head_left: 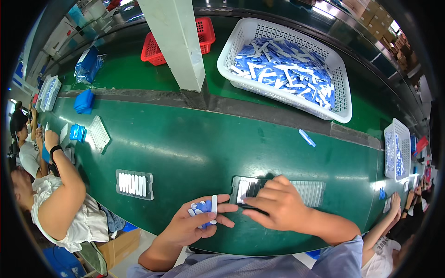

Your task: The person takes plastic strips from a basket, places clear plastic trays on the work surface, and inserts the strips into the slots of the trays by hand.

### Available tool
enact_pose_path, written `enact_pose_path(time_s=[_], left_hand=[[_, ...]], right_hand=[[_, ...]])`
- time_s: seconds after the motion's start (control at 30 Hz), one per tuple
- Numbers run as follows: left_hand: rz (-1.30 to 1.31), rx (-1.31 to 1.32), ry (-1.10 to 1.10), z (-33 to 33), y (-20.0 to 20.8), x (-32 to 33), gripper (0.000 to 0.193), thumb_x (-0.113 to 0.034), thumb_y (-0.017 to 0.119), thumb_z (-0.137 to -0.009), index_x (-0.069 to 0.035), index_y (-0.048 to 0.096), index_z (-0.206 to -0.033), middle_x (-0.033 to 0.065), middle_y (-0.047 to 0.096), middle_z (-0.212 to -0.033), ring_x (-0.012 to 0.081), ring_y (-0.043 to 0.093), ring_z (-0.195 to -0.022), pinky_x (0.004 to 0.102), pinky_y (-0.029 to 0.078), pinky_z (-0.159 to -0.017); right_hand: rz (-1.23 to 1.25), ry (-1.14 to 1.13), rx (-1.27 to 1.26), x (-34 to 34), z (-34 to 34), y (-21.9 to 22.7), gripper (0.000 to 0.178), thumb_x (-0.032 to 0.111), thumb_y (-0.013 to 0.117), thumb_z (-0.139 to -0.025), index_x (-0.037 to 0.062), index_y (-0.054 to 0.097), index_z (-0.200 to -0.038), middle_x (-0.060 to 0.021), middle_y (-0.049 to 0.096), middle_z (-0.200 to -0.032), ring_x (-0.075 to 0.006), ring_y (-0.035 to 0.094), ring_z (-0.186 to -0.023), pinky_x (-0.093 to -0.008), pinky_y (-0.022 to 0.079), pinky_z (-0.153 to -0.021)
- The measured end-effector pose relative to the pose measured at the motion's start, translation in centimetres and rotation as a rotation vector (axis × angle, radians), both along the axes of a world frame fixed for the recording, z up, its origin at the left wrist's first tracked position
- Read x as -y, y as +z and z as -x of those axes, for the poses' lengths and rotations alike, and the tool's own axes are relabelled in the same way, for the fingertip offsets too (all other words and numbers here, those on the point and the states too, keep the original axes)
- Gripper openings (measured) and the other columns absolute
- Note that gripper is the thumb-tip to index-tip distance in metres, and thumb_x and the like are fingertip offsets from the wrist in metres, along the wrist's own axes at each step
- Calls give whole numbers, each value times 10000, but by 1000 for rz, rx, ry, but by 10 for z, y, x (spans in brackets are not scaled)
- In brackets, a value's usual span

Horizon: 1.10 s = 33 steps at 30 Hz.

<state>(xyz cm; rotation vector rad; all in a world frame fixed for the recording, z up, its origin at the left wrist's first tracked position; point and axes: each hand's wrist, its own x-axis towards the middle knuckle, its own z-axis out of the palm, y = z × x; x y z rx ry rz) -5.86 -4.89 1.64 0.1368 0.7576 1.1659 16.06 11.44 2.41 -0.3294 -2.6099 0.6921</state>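
My left hand (184,228) is closed round a bunch of small blue and white strips (200,209) that look like nail files. One white strip stands upright between its thumb and fingers. My right hand (282,204) is bent over a clear slotted tray (311,192), thumb and forefinger apart with nothing visible between them. White strips (243,190) lie in the tray's left slots, just beyond the right fingertips. The hand hides the tray's middle. Farther left lies a second tray (149,186), holding a row of several white strips.
A white basket (225,62) heaped with blue and white strips stands beyond a dark ledge. One loose strip (307,138) lies on the green table. A white post (178,51) rises before red baskets (150,48). Co-workers sit left and right; one person's arm (69,180) reaches in at left.
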Motion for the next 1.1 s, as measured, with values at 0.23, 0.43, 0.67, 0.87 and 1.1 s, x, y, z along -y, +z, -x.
enact_pose_path(time_s=[0.23,0.43,0.67,0.87,1.1], left_hand=[[-24,-98,-70,-11,-2,-1,456,-1,458,-1041,50,401,-1491,234,597,-1383,275,705,-1068,222,396,-535],[-65,-161,-193,-28,20,-10,410,-64,450,-1074,27,440,-1473,163,680,-1184,207,710,-962,229,419,-548],[-348,-1215,-331,-12,12,-12,297,-137,604,-1009,-90,639,-1300,72,673,-773,166,644,-644,289,469,-543],[-569,-1691,-327,-32,12,-25,361,-197,673,-943,-138,652,-1298,45,662,-729,234,634,-592,361,502,-509],[-593,-1891,-447,-37,5,-20,417,-179,677,-933,-157,628,-1346,14,598,-683,213,611,-565,357,490,-488]], right_hand=[[153,-49,-53,-5,9,24,220,244,820,-783,95,756,-931,2,577,-720,-188,548,-695,-334,388,-679],[421,15,-90,-10,8,19,102,125,775,-852,92,755,-946,-33,697,-792,-144,633,-657,-287,450,-682],[859,-183,-367,-30,-17,20,117,-77,708,-872,-38,724,-982,-127,760,-858,-154,745,-734,-251,565,-650],[878,-279,-282,-28,-20,25,127,-60,702,-877,-42,731,-1000,-114,771,-855,-142,752,-774,-252,572,-685],[262,-248,-78,-35,-16,24,138,10,749,-806,-3,736,-942,-73,732,-830,-161,686,-708,-292,497,-626]])
